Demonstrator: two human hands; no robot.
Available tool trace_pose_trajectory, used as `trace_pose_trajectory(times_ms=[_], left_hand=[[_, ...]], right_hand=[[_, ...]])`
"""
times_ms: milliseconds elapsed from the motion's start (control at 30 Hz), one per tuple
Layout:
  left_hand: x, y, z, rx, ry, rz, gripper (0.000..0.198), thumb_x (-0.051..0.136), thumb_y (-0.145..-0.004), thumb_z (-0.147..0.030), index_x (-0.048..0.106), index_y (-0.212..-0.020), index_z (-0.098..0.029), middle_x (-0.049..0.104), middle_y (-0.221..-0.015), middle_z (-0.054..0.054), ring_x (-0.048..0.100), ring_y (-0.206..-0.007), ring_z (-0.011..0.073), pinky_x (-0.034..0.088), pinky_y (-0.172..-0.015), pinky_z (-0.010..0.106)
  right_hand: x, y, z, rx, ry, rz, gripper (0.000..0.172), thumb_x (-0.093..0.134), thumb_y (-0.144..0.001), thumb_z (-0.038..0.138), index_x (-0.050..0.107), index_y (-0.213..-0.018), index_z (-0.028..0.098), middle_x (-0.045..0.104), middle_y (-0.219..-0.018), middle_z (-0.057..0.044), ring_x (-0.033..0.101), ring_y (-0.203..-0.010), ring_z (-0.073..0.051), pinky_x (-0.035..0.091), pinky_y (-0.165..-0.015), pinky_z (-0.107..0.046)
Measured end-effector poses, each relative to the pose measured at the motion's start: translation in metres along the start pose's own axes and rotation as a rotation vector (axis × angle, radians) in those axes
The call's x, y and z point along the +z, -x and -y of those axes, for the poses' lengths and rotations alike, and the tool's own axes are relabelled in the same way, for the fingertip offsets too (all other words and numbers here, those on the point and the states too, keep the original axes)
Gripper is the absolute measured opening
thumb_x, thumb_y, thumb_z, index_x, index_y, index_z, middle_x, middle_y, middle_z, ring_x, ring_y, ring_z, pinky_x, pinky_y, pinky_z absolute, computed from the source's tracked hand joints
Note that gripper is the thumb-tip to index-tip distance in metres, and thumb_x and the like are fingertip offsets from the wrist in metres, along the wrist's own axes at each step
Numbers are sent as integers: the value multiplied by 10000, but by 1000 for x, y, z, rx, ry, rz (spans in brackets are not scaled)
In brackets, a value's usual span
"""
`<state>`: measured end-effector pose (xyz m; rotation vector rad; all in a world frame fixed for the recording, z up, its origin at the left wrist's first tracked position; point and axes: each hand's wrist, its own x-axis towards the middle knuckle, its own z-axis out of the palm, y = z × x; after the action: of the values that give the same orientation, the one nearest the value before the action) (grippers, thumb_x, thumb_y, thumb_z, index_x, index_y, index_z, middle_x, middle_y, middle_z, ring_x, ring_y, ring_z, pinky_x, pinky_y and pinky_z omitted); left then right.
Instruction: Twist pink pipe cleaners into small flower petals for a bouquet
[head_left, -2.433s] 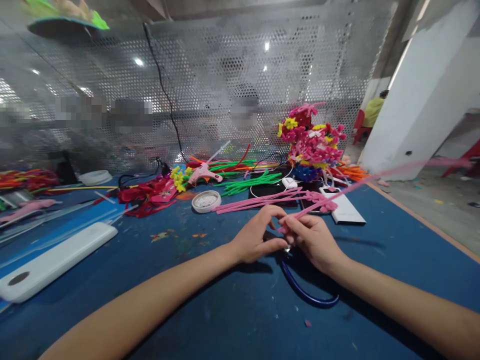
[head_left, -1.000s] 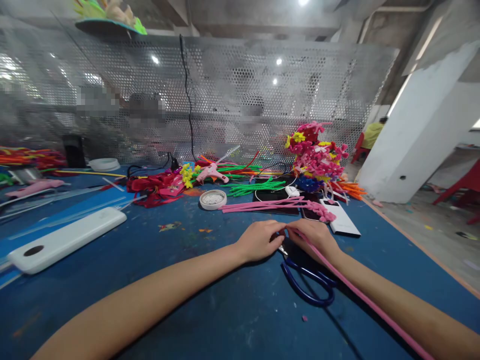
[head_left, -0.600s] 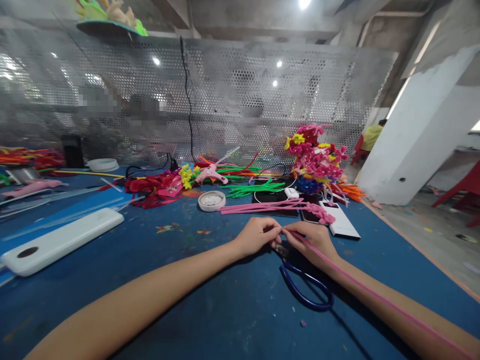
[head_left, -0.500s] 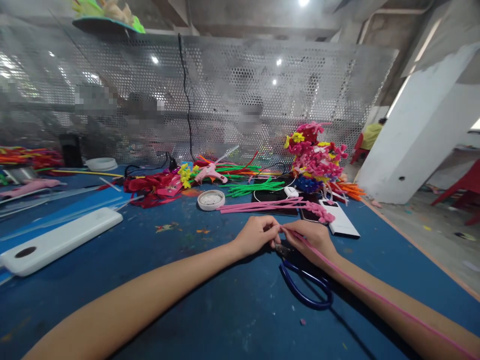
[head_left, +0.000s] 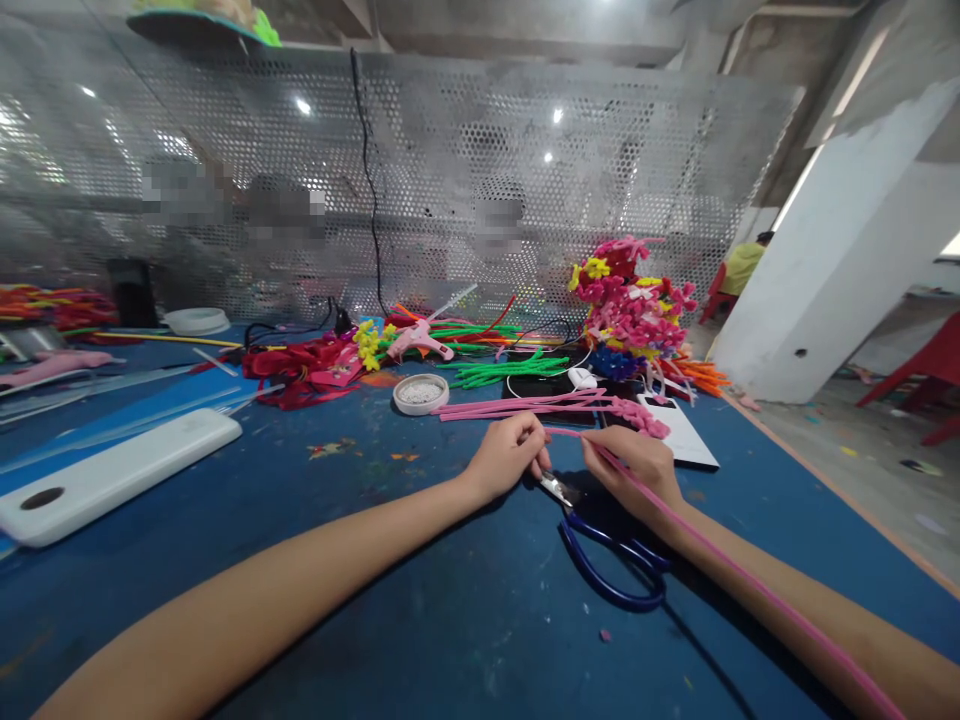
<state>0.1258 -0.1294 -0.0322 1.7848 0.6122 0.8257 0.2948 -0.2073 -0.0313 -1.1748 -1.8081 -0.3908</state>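
My left hand [head_left: 510, 455] and my right hand [head_left: 634, 465] are both closed in a pinch on one long pink pipe cleaner [head_left: 720, 565]. A short stretch of it spans the gap between the hands. The rest trails back along my right forearm toward the lower right. Blue-handled scissors [head_left: 611, 565] lie on the blue table [head_left: 375, 560] just below the hands, blades pointing toward my left hand.
A bundle of pink pipe cleaners [head_left: 555, 405] and phones [head_left: 679, 435] lie just beyond the hands. Farther back are a small white dish [head_left: 420, 393], green pipe cleaners [head_left: 502, 368], a pink glue gun [head_left: 424, 340], a flower bunch [head_left: 630, 300] and a perforated metal screen [head_left: 465, 180]. A white power bank [head_left: 112, 475] lies at left.
My hands have drawn apart a little, so a stretch of the pink pipe cleaner shows between them. The scissor blades are uncovered. Earlier the long end swung from pointing right to lying along my forearm.
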Motion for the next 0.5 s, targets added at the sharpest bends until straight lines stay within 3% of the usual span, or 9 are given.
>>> trace_pose_trajectory(times_ms=[200,333,500], left_hand=[[2,1,-4,55,26,105,304,402,-876,-280,551,-1115,-166,648,-876,49,596,-603,99,431,-511,188],[1,3,-4,59,40,182,292,459,-851,-260,623,-1068,-155,654,-889,58,594,-672,116,444,-550,192],[0,1,-2,24,88,212,283,472,-851,-278,649,-1003,-118,649,-731,45,573,-580,100,444,-549,194]], right_hand=[[-2,-1,2,26,-26,9,167,496,-842,178,656,-792,181,692,-695,-40,633,-604,-141,484,-597,-252],[-1,-1,0,16,-57,22,167,502,-843,186,663,-798,186,693,-704,-35,636,-612,-141,485,-594,-248],[2,2,-4,-29,-103,49,157,520,-842,192,669,-794,203,692,-700,-28,629,-600,-140,487,-584,-248]])
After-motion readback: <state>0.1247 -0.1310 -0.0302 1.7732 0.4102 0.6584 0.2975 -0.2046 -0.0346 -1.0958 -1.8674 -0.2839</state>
